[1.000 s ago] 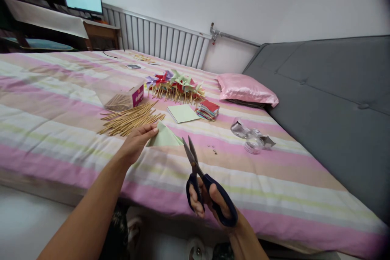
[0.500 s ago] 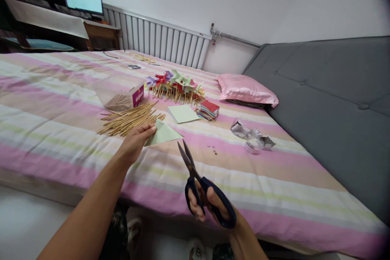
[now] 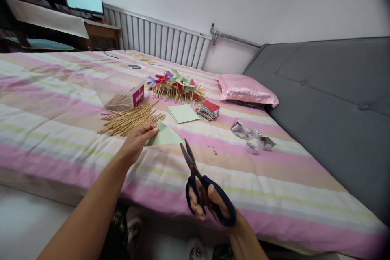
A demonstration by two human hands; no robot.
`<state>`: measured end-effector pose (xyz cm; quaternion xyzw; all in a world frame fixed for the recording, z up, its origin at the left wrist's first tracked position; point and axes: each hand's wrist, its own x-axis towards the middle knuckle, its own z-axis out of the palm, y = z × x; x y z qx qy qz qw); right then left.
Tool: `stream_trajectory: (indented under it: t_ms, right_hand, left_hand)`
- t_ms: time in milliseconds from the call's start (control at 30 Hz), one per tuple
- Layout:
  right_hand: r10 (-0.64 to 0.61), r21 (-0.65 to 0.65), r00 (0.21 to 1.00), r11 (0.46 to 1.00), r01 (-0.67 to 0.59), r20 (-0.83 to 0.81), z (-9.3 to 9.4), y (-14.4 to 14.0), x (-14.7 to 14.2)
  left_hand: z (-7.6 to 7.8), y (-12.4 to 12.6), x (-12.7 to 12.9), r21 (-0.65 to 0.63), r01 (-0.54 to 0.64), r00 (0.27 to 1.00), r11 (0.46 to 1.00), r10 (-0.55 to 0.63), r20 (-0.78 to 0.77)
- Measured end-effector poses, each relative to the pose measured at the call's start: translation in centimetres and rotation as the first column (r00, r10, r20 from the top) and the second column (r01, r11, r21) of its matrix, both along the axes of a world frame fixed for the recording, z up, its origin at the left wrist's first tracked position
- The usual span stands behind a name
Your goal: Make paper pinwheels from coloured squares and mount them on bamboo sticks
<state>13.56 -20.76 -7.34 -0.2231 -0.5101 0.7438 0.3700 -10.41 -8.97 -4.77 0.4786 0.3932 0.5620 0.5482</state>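
My left hand (image 3: pixel 139 140) pinches a pale green sheet of paper (image 3: pixel 164 135), folded into a triangle, by its left corner above the bed. My right hand (image 3: pixel 210 203) grips scissors (image 3: pixel 192 166) with dark blue handles, thumb and fingers through the loops. Their blades are parted and point up toward the paper's right tip, very close to it; I cannot tell if they touch. Beyond the paper lie a stack of pale green square sheets (image 3: pixel 183 113) and a stack of coloured squares (image 3: pixel 208 110) with red on top.
Loose wooden sticks (image 3: pixel 131 120) lie beside a clear plastic box (image 3: pixel 115 95). Several paper pinwheels (image 3: pixel 175 85) rest farther back. Clear packaging (image 3: pixel 253 140) and tiny bits (image 3: pixel 215 152) lie right; a pink pillow (image 3: pixel 247 89) leans near the grey headboard (image 3: pixel 329 89).
The folded paper has shifted slightly right and turned a little in my left hand. The scissors' tips have moved slightly up and right, nearer the paper's right tip.
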Motion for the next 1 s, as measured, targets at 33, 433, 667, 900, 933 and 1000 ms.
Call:
stream_trajectory:
  t_ms: [33, 433, 667, 900, 933, 1000]
  right_hand:
    - [0.000, 0.003, 1.000, 1.000, 0.000, 0.005, 0.03, 0.01, 0.00]
    - [0.054, 0.016, 0.997, 0.998, -0.055, 0.057, 0.32, 0.02, 0.26]
    - [0.030, -0.019, 0.999, 0.999, -0.029, 0.027, 0.31, -0.11, 0.08]
    - [0.017, -0.052, 1.000, 0.999, -0.016, 0.003, 0.19, -0.11, 0.10]
    - [0.017, -0.058, 1.000, 0.998, -0.017, 0.004, 0.14, -0.09, 0.12]
    - [0.014, -0.075, 1.000, 0.997, -0.014, 0.003, 0.04, -0.08, 0.15]
  left_hand:
    - [-0.02, -0.01, -0.01, 0.008, 0.008, 1.000, 1.000, -0.008, -0.018]
    - [0.26, -0.40, 0.53, 0.059, 0.146, 0.975, 0.987, -0.134, -0.176]
    - [0.50, -0.42, 0.32, 0.059, 0.149, 0.970, 0.987, -0.135, -0.200]
    - [0.41, -0.51, 0.17, 0.065, 0.161, 0.972, 0.985, -0.146, -0.185]
    - [0.40, -0.52, 0.13, 0.063, 0.160, 0.972, 0.985, -0.146, -0.184]
    - [0.38, -0.53, 0.08, 0.058, 0.159, 0.972, 0.986, -0.146, -0.183]
